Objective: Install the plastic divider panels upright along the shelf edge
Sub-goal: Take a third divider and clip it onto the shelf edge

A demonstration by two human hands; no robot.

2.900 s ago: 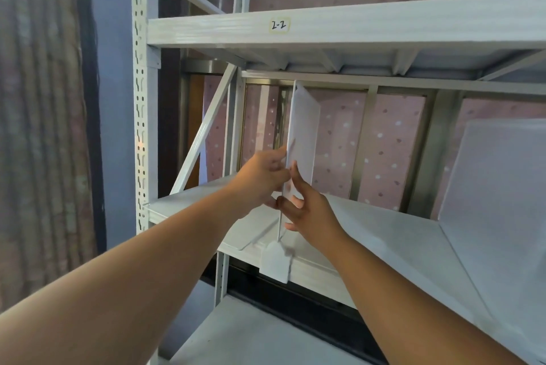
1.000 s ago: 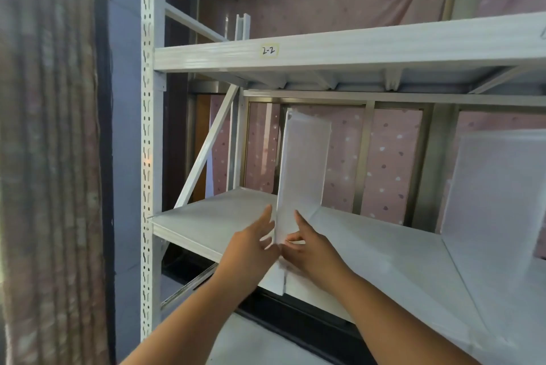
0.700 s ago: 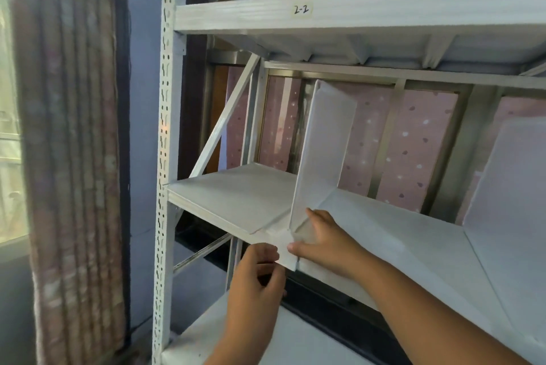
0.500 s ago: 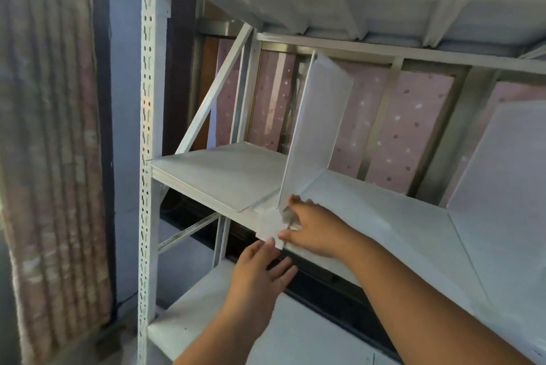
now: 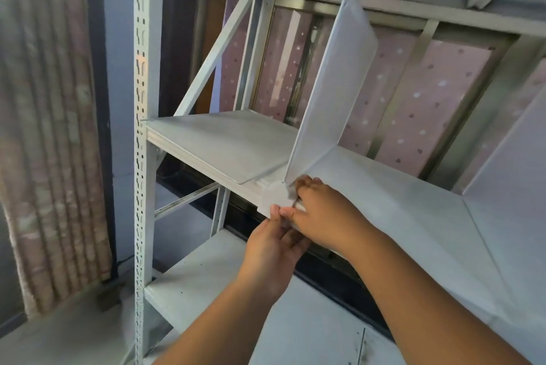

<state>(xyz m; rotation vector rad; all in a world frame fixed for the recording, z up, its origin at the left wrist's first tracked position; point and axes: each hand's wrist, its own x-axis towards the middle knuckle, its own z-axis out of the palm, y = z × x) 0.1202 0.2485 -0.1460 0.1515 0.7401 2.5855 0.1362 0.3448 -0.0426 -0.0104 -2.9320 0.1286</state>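
Observation:
A translucent white plastic divider panel (image 5: pixel 331 90) stands upright on the white metal shelf (image 5: pixel 230 140), running front to back. Its front tab (image 5: pixel 274 197) hangs down over the shelf's front edge. My right hand (image 5: pixel 322 211) lies on the shelf at the panel's front foot, its fingers closed on the tab from the right. From below, my left hand (image 5: pixel 274 243) reaches up and its fingertips pinch the tab's lower edge. A second upright divider panel (image 5: pixel 511 175) stands further right on the same shelf.
A perforated white upright post (image 5: pixel 141 128) bounds the rack on the left, with a diagonal brace (image 5: pixel 218 48) behind. A lower shelf (image 5: pixel 206 285) lies beneath. Another shelf's underside spans overhead. A pink patterned curtain (image 5: pixel 50 128) hangs at the left.
My hands slid down from the panel's middle to its front tab. My left hand dropped below the shelf edge, then rose to the tab. The camera view tilted down.

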